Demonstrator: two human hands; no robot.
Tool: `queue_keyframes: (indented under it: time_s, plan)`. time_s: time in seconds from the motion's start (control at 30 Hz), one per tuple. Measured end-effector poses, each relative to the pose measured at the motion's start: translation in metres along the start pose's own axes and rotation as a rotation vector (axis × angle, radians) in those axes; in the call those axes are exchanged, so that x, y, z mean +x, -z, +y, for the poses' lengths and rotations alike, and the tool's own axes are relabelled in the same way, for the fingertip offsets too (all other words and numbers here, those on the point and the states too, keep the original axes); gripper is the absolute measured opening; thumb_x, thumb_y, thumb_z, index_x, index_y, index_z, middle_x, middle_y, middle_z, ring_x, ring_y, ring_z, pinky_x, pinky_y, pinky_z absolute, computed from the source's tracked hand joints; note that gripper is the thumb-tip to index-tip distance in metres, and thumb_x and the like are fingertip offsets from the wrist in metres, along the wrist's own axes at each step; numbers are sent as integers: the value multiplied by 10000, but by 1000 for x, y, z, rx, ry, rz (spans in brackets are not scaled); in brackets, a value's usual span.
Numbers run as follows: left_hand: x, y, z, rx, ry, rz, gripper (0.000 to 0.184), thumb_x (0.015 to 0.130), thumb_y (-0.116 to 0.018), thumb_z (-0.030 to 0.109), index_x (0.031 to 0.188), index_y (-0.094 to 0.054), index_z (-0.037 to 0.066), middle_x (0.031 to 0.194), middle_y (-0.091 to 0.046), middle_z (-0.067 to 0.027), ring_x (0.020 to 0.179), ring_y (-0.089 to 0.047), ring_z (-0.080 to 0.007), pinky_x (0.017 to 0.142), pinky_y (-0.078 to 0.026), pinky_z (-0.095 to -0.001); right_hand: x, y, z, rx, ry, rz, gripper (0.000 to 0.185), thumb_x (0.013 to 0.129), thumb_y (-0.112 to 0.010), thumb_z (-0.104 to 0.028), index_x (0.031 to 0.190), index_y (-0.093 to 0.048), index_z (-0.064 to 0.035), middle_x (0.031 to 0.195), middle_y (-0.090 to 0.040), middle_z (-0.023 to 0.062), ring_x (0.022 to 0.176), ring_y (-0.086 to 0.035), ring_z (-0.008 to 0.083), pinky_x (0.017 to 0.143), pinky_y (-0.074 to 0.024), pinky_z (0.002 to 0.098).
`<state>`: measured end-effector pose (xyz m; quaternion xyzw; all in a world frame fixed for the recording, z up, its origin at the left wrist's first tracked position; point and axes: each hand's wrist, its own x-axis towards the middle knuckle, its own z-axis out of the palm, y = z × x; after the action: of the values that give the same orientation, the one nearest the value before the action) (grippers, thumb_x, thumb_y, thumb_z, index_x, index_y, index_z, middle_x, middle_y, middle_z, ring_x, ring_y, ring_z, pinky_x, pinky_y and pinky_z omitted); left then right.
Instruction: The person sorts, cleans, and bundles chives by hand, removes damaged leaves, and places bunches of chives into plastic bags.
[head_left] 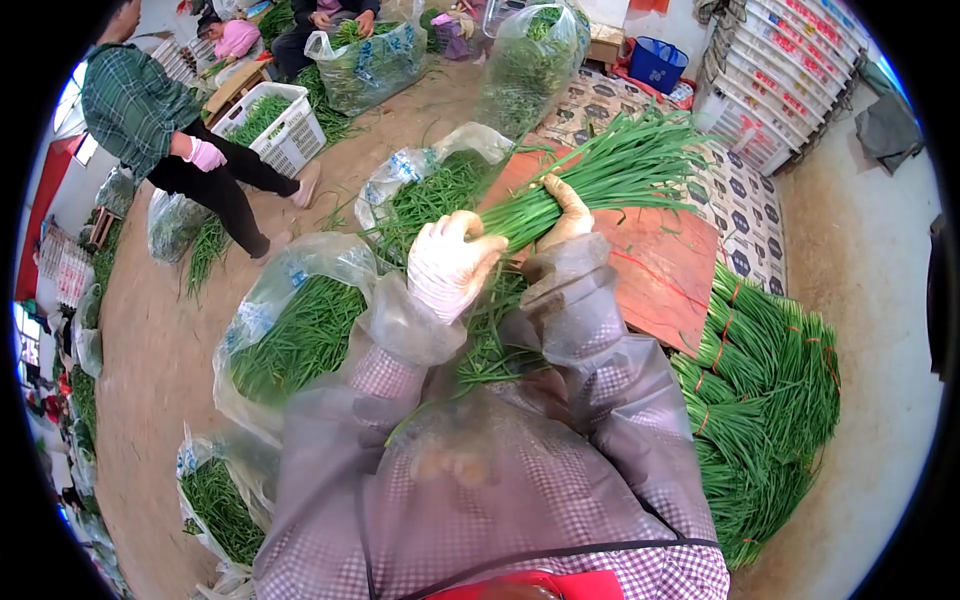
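Observation:
A loose bunch of garlic chives lies tilted above a reddish board, its leaves fanning out to the upper right. My right hand, in a thin glove, is wrapped round the bunch near its lower end, thumb on top. My left hand, in a white glove, is closed at the stalk ends, fingers curled and thumb against them; part of its grip is hidden. Loose green leaves hang below my hands, over my lap. Banded bundles of chives are stacked right of the board.
Clear plastic bags of greens stand along my left. A person in a green checked shirt stands on the brown floor, near a white crate. Other people sit farther back. Stacked white crates and a blue basket are at upper right.

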<state>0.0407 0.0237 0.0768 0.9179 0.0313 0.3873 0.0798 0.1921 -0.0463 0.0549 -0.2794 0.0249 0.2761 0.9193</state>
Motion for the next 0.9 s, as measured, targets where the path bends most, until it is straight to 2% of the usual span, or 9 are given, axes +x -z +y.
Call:
queue_keyframes:
  time_s: [0.17, 0.27, 0.37, 0.43, 0.5, 0.57, 0.63, 0.73, 0.9]
  plan:
    - [-11, -1, -8, -320, 147, 28, 146, 716, -743, 110, 852, -693, 90, 812, -575, -51, 745, -585, -223, 674, -478, -322, 3, 3, -1, 83, -42, 49, 122, 777, -651, -70, 868, -602, -5, 766, -607, 88, 664, -587, 209, 644, -508, 347]
    - [-25, 3, -22, -1004, 476, 183, 95, 765, -723, 24, 840, -668, 2, 844, -630, -52, 847, -615, -148, 757, -479, -266, -9, -11, -17, 273, -127, 41, 109, 784, -630, -61, 878, -592, -21, 782, -596, 76, 691, -584, 205, 661, -513, 343]
    - [-50, -1, -48, -1269, 742, 372, 121, 793, -705, 8, 892, -641, 35, 909, -648, -49, 837, -615, -131, 760, -477, -246, 26, 12, -18, 269, 2, -18, 104, 790, -613, -62, 884, -584, -33, 798, -591, 67, 716, -581, 207, 696, -520, 356]
    - [-58, -8, -59, -1238, 827, 278, 172, 803, -699, 38, 963, -636, 41, 937, -659, -52, 809, -600, -116, 743, -473, -250, 30, 13, -19, 269, 12, 20, 120, 782, -617, -66, 892, -583, -34, 803, -596, 67, 728, -583, 213, 734, -524, 377]
    - [-60, -22, -53, -1327, 909, -77, 286, 815, -712, 108, 1065, -617, 7, 965, -649, -54, 784, -575, -115, 727, -459, -255, 36, 17, -17, 274, 13, -115, 125, 778, -625, -70, 892, -585, -38, 813, -599, 64, 749, -584, 220, 756, -517, 380]
    - [-43, -27, -21, -1400, 862, -164, 409, 824, -709, 178, 1176, -571, 21, 1020, -627, -50, 774, -571, -120, 695, -446, -256, 34, 15, -9, 284, 3, -152, 125, 779, -626, -70, 893, -585, -39, 816, -599, 62, 756, -583, 221, 760, -514, 376]
    - [-26, -24, 6, -1528, 850, -145, 360, 824, -711, 182, 1137, -593, 49, 984, -637, -44, 757, -568, -112, 660, -442, -253, 27, 15, -3, 293, -8, -184, 125, 780, -627, -71, 894, -585, -39, 819, -599, 60, 764, -582, 223, 764, -511, 372]
    - [-25, -34, 11, -1519, 952, -57, 320, 821, -716, 191, 1091, -608, 59, 938, -648, -33, 712, -562, -104, 610, -432, -252, 21, 16, 1, 308, -34, -279, 160, 775, -645, -73, 924, -598, -37, 846, -612, 63, 806, -589, 219, 809, -505, 360]
    - [-33, -37, 8, -1555, 924, -18, 280, 830, -709, 198, 1053, -621, 52, 870, -663, -37, 627, -545, -104, 561, -411, -234, 16, 17, -3, 364, -106, -345, 184, 777, -647, -55, 954, -602, -31, 863, -619, 68, 821, -592, 206, 832, -506, 359]
